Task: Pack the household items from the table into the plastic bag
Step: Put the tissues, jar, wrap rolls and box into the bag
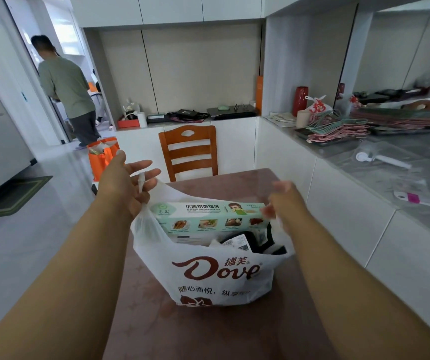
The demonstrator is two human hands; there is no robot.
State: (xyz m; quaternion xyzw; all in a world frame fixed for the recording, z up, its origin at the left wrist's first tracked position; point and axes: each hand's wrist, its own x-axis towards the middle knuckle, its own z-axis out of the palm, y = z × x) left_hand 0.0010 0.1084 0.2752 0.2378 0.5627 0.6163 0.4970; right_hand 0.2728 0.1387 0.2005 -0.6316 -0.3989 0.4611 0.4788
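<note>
A white plastic bag (216, 276) with brown Dove lettering stands on the pinkish-brown table (208, 331). A long light-green foil box (208, 215) sticks out of its top, and dark packaged items (250, 241) lie beside it inside. My left hand (128, 181) is at the bag's left side with one handle loop hooked over its spread fingers. My right hand (284, 201) is blurred at the bag's right rim, next to the box's end; its grip on the plastic is unclear.
A wooden chair (189, 152) stands at the table's far side. On the right runs a grey counter (390, 172) with hangers (338, 128) and small packets. An orange bag (102, 159) sits on the floor at left, where a person (68, 92) stands in a doorway.
</note>
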